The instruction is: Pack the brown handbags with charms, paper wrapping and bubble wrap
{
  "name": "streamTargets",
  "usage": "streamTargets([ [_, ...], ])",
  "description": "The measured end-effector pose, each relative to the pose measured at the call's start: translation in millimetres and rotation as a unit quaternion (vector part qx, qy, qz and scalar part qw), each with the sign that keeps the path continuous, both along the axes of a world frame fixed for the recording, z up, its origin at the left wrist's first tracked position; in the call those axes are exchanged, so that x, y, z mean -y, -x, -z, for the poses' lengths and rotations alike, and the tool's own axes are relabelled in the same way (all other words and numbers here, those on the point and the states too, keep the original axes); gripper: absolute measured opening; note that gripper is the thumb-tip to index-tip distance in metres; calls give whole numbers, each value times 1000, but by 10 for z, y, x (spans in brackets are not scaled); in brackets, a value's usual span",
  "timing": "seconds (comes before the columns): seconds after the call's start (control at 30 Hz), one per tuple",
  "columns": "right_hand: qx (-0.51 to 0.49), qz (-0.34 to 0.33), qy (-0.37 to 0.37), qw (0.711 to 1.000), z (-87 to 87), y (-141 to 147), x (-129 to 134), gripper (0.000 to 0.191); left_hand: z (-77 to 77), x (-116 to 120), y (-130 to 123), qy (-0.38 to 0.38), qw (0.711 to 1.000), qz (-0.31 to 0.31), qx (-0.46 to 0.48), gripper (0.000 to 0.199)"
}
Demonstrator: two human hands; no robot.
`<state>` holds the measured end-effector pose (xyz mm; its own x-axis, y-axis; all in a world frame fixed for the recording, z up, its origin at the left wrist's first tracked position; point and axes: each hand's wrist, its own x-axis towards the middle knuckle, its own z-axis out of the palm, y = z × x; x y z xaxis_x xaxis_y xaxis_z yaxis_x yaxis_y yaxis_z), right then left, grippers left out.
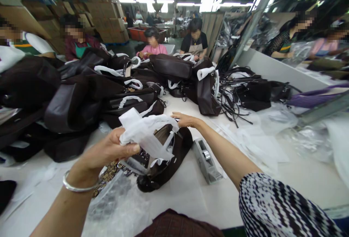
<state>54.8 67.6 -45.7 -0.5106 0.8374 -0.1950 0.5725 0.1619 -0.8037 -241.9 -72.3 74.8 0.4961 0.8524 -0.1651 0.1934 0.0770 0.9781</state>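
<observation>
A dark brown handbag [178,151] lies on the table before me, its opening facing up and a patterned panel on one side. White wrapping covers its raised handle [160,120]. My left hand [114,146] is closed on a loose strip of white wrapping paper [148,137] at the near end of this handle, thumb on top. At the handle's far end, my right hand [188,120] grips the bag's upper edge; some of its fingertips are hidden. A grey tape dispenser [205,160] with a tape roll stands just right of the bag.
Piled dark handbags [81,95] with white-wrapped handles fill the table's left and far side. Black straps [231,100] trail at the right. Clear plastic bags [117,202] lie near me. A slanted metal post [253,24] rises at right. Several co-workers sit across the table.
</observation>
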Motion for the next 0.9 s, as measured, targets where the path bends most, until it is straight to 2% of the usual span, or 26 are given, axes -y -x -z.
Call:
streamTargets([
  [0.07,-8,-53,79,995,7,-19,11,45,-41,-77,28,-9,999,-19,28,30],
  [0.13,-12,-79,132,988,1,-70,54,37,-128,-179,42,-19,998,-37,47,31],
  [0.27,-28,-92,148,984,58,-236,224,25,-319,-434,17,-54,996,-60,37,27],
  [0.33,-26,-92,154,984,97,-297,334,16,-320,-544,-5,-85,994,-73,6,27],
  [0.4,-35,-53,135,989,55,-301,441,8,-245,-608,-17,-101,991,-83,-20,27],
  [0.47,-91,13,101,991,-134,-230,524,16,-151,-618,-17,-99,991,-91,-29,28],
  [0.53,-184,55,80,978,-471,-85,574,34,-95,-591,-14,-89,991,-93,-35,29],
  [0.57,-228,50,78,969,-672,9,590,41,-90,-572,-15,-86,992,-90,-39,29],
  [0.63,-282,-6,66,957,-1066,221,614,48,-117,-535,-19,-79,993,-82,-42,30],
  [0.7,-269,-79,34,959,-1359,435,647,59,-166,-497,-15,-87,992,-86,-25,32],
  [0.77,-216,-112,-12,970,-1501,620,687,66,-216,-453,7,-116,988,-102,8,44],
  [0.83,-172,-107,-38,979,-1523,760,726,57,-267,-397,46,-156,980,-117,39,64],
  [0.9,-160,-111,-27,980,-1503,855,756,46,-323,-339,84,-194,974,-111,49,73],
])
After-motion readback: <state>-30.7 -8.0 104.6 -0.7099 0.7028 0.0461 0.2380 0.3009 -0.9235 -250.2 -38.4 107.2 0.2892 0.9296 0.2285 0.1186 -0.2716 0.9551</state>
